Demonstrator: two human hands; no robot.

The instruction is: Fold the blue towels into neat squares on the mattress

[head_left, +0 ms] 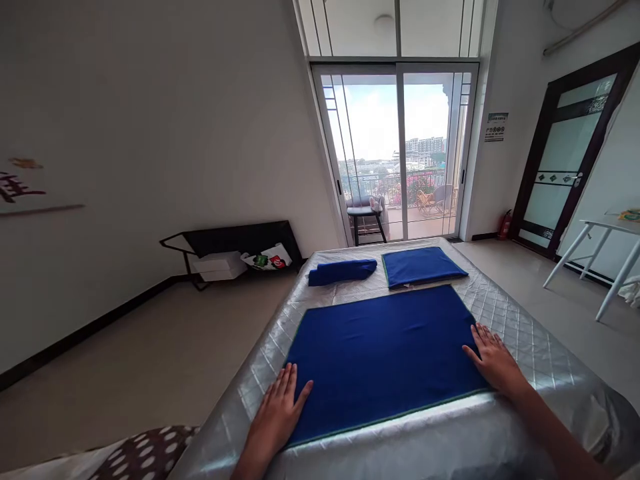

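Observation:
A blue cloth (385,353) with green edging lies spread flat on a silver quilted cover (520,333). My left hand (280,403) rests palm down on the cloth's left edge, fingers stretched out and thumb apart. On the opposite edge lies my right hand (493,357), also flat, with its fingers extended. Neither hand grips anything. Beyond the cloth, a folded blue cloth (423,267) lies at the far right. To its left is a narrower folded or rolled blue cloth (343,271).
Against the left wall stands a low black rack (245,241) with a white box (219,265) and a plastic bag (267,258). A dark stool (366,220) is by the sliding glass door (400,153). A white-legged table (607,250) stands at right; brown polka-dot fabric (150,455) is lower left.

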